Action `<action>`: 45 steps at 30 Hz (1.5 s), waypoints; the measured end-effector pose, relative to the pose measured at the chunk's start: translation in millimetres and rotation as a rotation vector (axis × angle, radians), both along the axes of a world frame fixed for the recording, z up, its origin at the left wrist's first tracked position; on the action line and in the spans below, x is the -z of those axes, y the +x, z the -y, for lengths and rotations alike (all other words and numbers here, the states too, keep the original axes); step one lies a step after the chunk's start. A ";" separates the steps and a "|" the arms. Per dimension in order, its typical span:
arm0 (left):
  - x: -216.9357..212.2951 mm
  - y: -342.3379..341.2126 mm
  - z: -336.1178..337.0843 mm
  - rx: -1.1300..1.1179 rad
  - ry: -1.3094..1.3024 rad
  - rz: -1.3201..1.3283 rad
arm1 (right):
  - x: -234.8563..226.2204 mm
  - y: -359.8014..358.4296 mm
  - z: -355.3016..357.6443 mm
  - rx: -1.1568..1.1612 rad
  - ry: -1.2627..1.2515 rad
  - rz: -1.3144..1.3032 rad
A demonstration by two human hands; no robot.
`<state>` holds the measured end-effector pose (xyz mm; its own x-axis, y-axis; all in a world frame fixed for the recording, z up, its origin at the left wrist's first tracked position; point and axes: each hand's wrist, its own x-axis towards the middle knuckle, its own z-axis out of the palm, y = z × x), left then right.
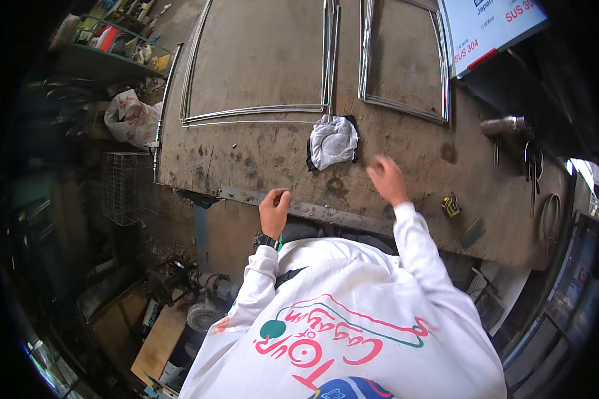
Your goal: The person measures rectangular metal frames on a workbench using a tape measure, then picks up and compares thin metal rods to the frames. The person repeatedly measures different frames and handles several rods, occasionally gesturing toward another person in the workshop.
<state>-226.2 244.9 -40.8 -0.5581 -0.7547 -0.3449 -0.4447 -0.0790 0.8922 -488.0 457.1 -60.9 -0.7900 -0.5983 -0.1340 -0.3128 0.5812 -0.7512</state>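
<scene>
A folded white cloth (pixel 334 143) with dark edges lies on the worn wooden tabletop (pixel 246 156), just beyond my hands. Thin metal rods bent into rectangles form a left frame stack (pixel 256 110) and a right frame stack (pixel 406 113); a corner of the left stack meets the cloth. My left hand (pixel 274 211), with a black watch at its wrist, is closed near the table's front edge; whatever its curled fingers hold, if anything, is hidden. Over the tabletop, right of the cloth and apart from it, my right hand (pixel 387 179) is slightly blurred, thumb and fingers apart, nothing visible in it.
To the right lie a yellow-and-black tape measure (pixel 450 206) and a shiny metal cylinder (pixel 504 125), with hand tools (pixel 532 166) beyond. A white printed panel (pixel 492 30) covers the far right corner. Left of the table are a white sack (pixel 132 118) and a wire cage (pixel 126 186).
</scene>
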 end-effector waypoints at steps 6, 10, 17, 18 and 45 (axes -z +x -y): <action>1.0 27.4 45.6 0.145 0.093 0.040 | -12.4 21.4 150.3 -0.145 0.296 -0.203; 11.9 60.0 106.8 0.292 0.049 0.073 | 39.8 33.3 135.7 -0.078 0.287 -0.351; 25.8 106.6 238.9 0.319 0.001 0.160 | 39.4 156.0 77.6 0.605 0.345 -0.238; 32.4 108.2 251.3 0.288 0.021 0.127 | 42.1 166.0 101.2 0.645 0.341 -0.294; 65.6 -109.7 18.0 1.795 -0.067 0.154 | 19.6 276.2 -68.5 1.106 -0.018 0.510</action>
